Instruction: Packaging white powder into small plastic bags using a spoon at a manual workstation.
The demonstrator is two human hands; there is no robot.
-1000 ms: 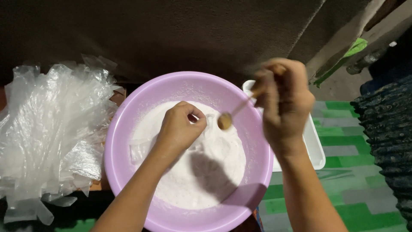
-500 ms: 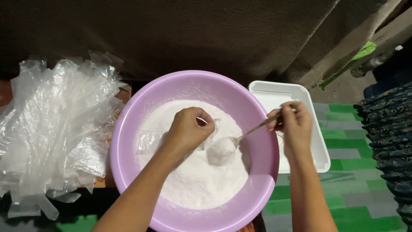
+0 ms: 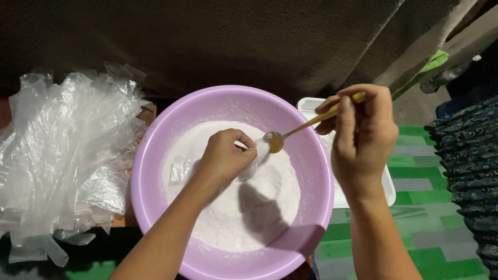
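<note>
A lilac plastic basin (image 3: pixel 155 155) holds a mound of white powder (image 3: pixel 259 202). My left hand (image 3: pixel 224 155) hovers over the powder and pinches open a small clear plastic bag (image 3: pixel 181 170), whose lower end lies on the powder. My right hand (image 3: pixel 360 136) holds a gold-coloured spoon (image 3: pixel 290 133) by its handle. The spoon's bowl is raised and tipped just to the right of my left fingers, at the bag's mouth.
A big heap of clear plastic bags (image 3: pixel 62 155) lies left of the basin. A white rectangular tray (image 3: pixel 386 189) sits right of it, partly behind my right hand. Green checked matting (image 3: pixel 415 238) covers the floor. Dark patterned cloth (image 3: pixel 467 171) is at the right edge.
The spoon dipped into the powder half a second ago and has now risen again to the bag's mouth. My right hand moved up and back toward the camera. My left hand stayed put.
</note>
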